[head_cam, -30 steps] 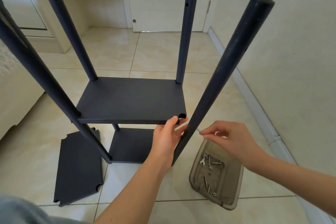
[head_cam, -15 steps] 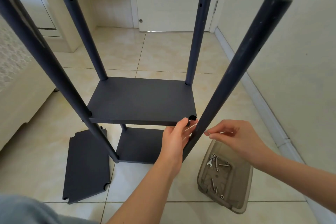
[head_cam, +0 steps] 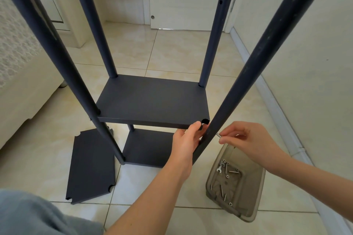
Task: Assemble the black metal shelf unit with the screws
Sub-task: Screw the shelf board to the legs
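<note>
1. Two grips: my left hand (head_cam: 188,139) pinches the middle shelf (head_cam: 152,101) corner; my right hand (head_cam: 248,139) holds a thin screw (head_cam: 217,134) at the near post (head_cam: 248,74).
2. Small, slippery; I'd hold its head.
3. Stiff frame standing on the floor (head_cam: 172,51).

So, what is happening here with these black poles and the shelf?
A person is putting together a black metal shelf unit on the tiled floor. The left hand steadies the near right corner of the upper shelf against the leaning pole. The right hand holds a screw at the side of that pole. The corner notch is not yet seated on the pole. A spare shelf panel lies on the floor, and a plastic tray holds more screws.
</note>
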